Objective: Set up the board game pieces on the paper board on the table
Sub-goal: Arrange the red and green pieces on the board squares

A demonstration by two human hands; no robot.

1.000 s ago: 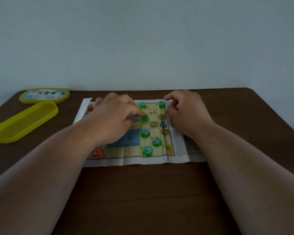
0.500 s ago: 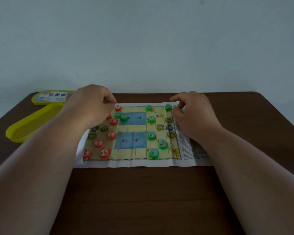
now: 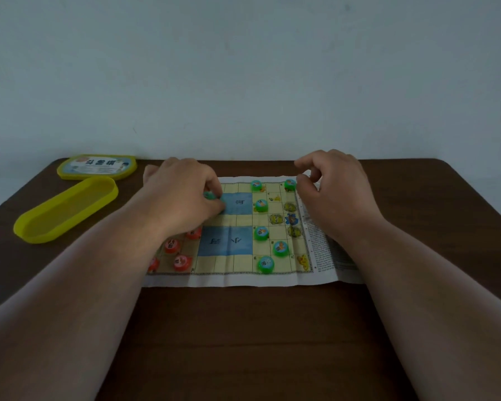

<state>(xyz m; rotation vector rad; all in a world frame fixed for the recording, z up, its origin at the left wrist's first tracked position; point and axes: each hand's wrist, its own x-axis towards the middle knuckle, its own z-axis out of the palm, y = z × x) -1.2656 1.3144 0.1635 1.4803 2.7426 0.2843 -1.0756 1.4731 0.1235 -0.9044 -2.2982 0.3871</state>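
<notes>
A paper board with a yellow grid and two blue squares lies flat on the brown table. Several green round pieces stand on its right half. Several red round pieces stand on its left half, partly hidden under my left arm. My left hand rests over the left half, with its fingers closed around a green piece near the upper blue square. My right hand hovers at the board's right edge, fingers curled, beside the far green piece.
An open yellow oblong case lies at the left of the table. Its lid with a printed label lies behind it. A plain pale wall stands right behind the table's far edge.
My left hand has come down and right from the board's far left corner onto a green piece by the upper blue square. My right hand has lifted slightly and its fingers have loosened.
</notes>
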